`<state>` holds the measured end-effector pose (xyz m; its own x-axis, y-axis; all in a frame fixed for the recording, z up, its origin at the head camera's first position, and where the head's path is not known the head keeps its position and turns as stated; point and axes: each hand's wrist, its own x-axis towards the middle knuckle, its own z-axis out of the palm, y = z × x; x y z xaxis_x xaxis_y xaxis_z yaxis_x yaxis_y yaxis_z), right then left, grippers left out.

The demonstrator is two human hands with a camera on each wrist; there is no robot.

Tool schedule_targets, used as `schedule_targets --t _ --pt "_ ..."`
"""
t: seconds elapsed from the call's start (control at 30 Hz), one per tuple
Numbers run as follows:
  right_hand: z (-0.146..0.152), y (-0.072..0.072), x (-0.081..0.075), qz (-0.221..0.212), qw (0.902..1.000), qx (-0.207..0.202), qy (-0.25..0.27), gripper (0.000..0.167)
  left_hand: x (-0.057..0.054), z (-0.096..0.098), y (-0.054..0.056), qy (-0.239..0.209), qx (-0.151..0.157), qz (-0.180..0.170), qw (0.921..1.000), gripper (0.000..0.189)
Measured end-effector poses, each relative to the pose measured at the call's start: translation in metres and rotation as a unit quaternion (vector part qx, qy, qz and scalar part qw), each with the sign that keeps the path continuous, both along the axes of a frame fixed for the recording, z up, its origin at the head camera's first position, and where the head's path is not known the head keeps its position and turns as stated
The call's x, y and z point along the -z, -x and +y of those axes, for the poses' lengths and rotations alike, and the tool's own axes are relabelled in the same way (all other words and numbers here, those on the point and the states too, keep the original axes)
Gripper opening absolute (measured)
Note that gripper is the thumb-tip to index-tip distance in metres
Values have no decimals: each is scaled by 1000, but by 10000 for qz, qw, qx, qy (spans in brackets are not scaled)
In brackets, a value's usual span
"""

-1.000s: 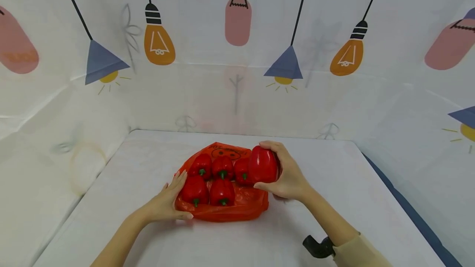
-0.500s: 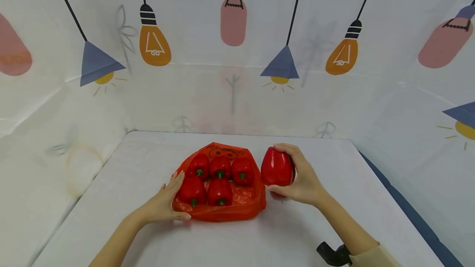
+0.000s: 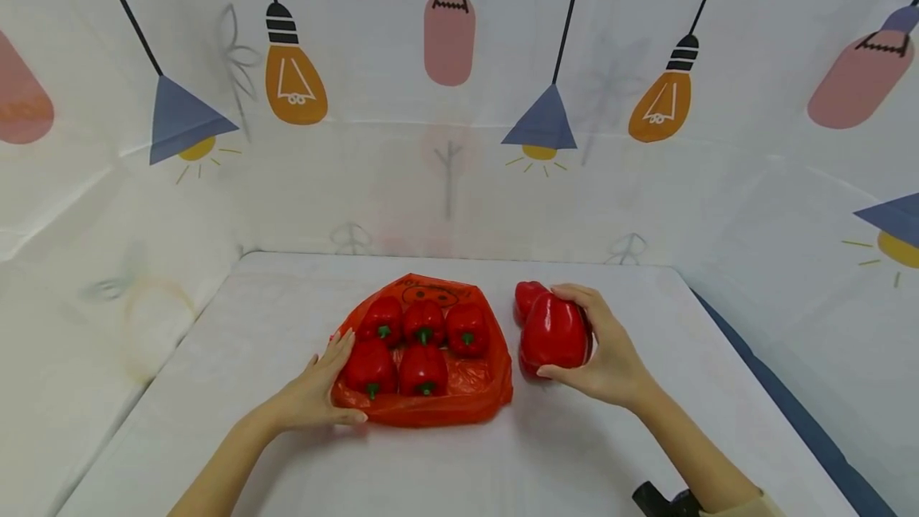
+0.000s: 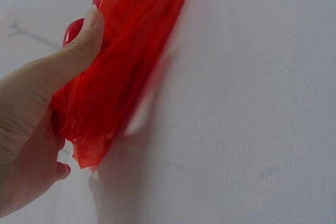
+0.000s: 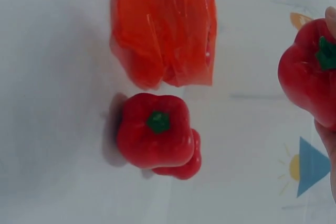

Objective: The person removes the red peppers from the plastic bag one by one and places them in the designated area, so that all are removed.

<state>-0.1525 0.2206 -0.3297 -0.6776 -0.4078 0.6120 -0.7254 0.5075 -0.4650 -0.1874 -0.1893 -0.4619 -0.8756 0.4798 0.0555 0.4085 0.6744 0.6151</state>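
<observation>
In the head view, a red plastic bag [image 3: 470,401] lies spread on the table with several red bell peppers [image 3: 422,324] on it, green stems toward me. My left hand [image 3: 310,396] grips the bag's left end, the thumb along its front side and the fingers along the left edge. Right of the bag, my right hand [image 3: 606,361] holds a red bell pepper [image 3: 553,333] between thumb and fingers. In the right wrist view that held pepper [image 5: 304,77] is raised above two others, a nearer pepper [image 5: 136,140] and a farther pepper [image 5: 191,167] partly hidden behind it.
The white table [image 3: 431,477] ends at a back wall sheet [image 3: 373,182] printed with hanging lamps. A black wrist mount [image 3: 664,501] sits by the right sleeve. Dark blue cloth [image 3: 790,413] runs along the table's right side.
My right hand has carried the bell pepper from over the bag's right end to its right, uncovering another pepper standing behind it. The left hand stays at the bag; the view shifted slightly.
</observation>
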Motion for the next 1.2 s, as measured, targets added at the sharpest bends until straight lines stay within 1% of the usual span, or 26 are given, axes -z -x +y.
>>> schedule_targets --t 0.23,0.37,0.63,0.7,0.77,0.8,0.87,0.93,1.0,1.03,1.1,1.2 --pt "7 -5 0 70 9999 97 -83 92 -1 0 -1 -5 -2 12 10000 122" --pt "13 -5 4 9 9997 199 -131 94 -2 0 -1 6 -19 -10 10000 121" --pt "38 8 40 -180 9991 335 -161 101 -4 1 -2 -17 -21 -59 10000 121" --pt "42 8 46 -332 9988 339 -155 100 -4 1 -2 -5 -22 -70 10000 121" --pt "44 8 51 -646 9972 346 -179 98 -4 1 -2 3 -24 -61 10000 122" --pt "45 7 54 -866 9953 377 -220 97 -5 1 -2 2 -25 -58 10000 122" --pt "46 5 60 -1417 9882 453 -357 96 -5 1 -2 -7 -29 -57 10000 122" --pt "46 4 66 -1969 9769 543 -631 93 -5 1 -2 -15 -30 -53 10000 122" --pt "46 3 72 -2382 9648 565 -963 92 -5 1 -2 -11 -30 -63 10000 122" --pt "45 3 75 -2546 9590 543 -1116 91 -5 1 -2 -7 -30 -65 10000 122" --pt "44 2 81 -2729 9500 459 -1445 89 -5 1 -2 -2 -25 -67 10000 122" --pt "41 1 87 -2782 9432 298 -1793 85 -4 2 -2 -5 -25 -70 10000 122"
